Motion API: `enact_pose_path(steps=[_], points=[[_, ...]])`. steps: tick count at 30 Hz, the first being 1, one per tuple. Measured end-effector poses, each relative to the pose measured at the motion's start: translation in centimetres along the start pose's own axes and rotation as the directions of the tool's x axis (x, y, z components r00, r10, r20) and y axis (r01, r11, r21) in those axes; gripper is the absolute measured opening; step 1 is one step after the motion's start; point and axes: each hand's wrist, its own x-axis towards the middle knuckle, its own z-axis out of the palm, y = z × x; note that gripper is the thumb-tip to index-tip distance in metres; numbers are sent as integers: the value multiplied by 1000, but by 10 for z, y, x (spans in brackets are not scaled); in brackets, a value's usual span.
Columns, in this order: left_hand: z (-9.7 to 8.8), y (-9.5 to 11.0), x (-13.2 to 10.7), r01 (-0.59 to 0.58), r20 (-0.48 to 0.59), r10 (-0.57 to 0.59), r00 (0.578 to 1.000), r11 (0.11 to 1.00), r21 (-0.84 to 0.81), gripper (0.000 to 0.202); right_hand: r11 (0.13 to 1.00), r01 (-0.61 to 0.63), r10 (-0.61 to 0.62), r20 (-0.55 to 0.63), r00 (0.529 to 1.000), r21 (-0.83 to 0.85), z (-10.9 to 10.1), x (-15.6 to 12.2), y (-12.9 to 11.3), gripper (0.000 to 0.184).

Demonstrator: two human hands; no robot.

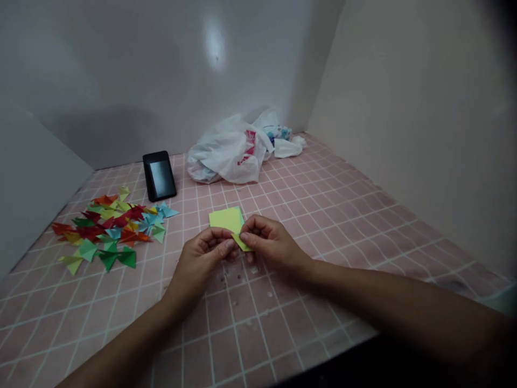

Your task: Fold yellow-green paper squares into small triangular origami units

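Note:
Both of my hands pinch a small folded piece of yellow-green paper (241, 243) above the pink checked surface. My left hand (205, 250) has its thumb and fingers closed at the paper's left side. On the right side, my right hand (269, 240) grips it between thumb and curled fingers. Just behind the fingertips lie yellow-green paper squares (224, 217), with a light green edge showing at their right. My fingers cover part of the folded piece, so its full shape is hidden.
Folded paper pieces (109, 221) in red, orange, yellow, green and blue lie heaped at the left. A black phone-like device (160, 175) leans at the back. White plastic bags (230, 151) sit by the rear wall. Walls enclose the back and both sides.

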Motion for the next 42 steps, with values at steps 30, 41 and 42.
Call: enact_pose_path(steps=[30,41,42], points=[[1,-1,-4,57,-61,-48,997,988,146,19,988,7,2,55,998,-155,-1,2,-1,23],[2,-1,-4,63,-57,-56,997,989,133,20,907,149,-130,74,989,-393,-2,5,0,18],[2,-1,-4,61,-51,-55,997,990,131,20,895,165,-145,80,986,-415,-3,6,0,17]])
